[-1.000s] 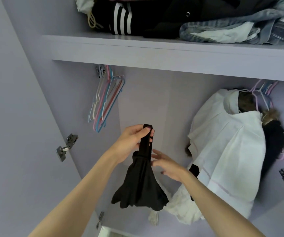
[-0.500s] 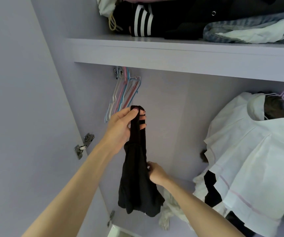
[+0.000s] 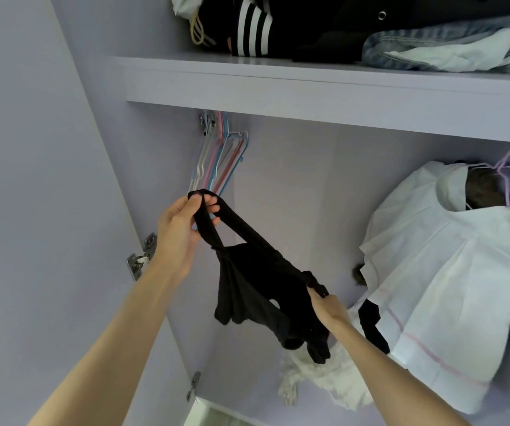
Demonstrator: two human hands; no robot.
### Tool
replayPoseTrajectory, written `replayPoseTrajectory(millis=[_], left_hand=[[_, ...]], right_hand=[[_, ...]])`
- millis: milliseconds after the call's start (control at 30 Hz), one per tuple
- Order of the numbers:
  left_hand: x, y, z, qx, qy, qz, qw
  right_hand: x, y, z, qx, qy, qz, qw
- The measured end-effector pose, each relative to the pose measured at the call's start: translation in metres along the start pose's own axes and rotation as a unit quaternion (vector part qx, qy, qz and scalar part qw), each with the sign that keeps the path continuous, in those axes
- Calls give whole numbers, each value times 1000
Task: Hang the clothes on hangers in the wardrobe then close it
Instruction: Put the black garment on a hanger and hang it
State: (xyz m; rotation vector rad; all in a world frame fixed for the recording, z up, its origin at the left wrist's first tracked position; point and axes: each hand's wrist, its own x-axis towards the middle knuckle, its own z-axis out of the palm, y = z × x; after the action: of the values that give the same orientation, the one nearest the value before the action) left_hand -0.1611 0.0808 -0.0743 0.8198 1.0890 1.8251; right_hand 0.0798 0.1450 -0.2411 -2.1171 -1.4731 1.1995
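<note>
Your left hand [image 3: 183, 229] has its fingers curled through the shoulder straps of the small black strappy fabric top [image 3: 256, 284], pinching them near the top of the loop. That keeps the straps bunched and high, so the body hangs free below. Your right hand [image 3: 327, 305] grips a fold at the top's lower right edge and pulls it sideways. Probably that's to spread the cloth and find the opening before a hanger goes in.

The top is mid-air in front of the lilac wardrobe [image 3: 309, 179] back panel, not on any hanger yet. The bunch of empty thin pastel wire hangers [image 3: 219, 161] hangs at the rail's left end, just above your left hand, so it's the nearest pick. The white pleated garment [image 3: 438, 287] is already hung at the right end. Folded clothes sit on the upper shelf [image 3: 309, 87].
</note>
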Motion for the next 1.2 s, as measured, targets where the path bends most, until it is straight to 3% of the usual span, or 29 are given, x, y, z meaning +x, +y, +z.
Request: replayPoseTrajectory(millis=[100, 200, 467, 633, 700, 800, 967, 1067, 1200], left_hand=[[-3, -6, -1, 11, 2, -6, 1000], [-4, -11, -2, 26, 9, -11, 1000], [0, -28, -22, -4, 55, -46, 997], [0, -40, -40, 25, 45, -122, 991], [-5, -45, -46, 77, -12, -170, 982], [-17, -58, -54, 137, -77, -223, 962], [-24, -77, -70, 133, -42, -258, 956], [-26, -82, -74, 170, -69, -280, 942], [-24, -79, -70, 125, -124, -297, 938]], right_hand=[[-6, 11, -11, -85, 37, -20, 995], [-1, 19, -22, -84, -2, -33, 996], [-3, 32, -39, 56, -115, 87, 988], [-12, 13, -38, 226, -221, 140, 938], [-17, -10, -37, 301, -261, 123, 909], [-26, -45, -30, 331, -291, 73, 894], [-45, -91, -6, 358, -344, 31, 868], [-57, -116, 7, 376, -376, 2, 847], [-69, -148, 17, 400, -377, -41, 835]])
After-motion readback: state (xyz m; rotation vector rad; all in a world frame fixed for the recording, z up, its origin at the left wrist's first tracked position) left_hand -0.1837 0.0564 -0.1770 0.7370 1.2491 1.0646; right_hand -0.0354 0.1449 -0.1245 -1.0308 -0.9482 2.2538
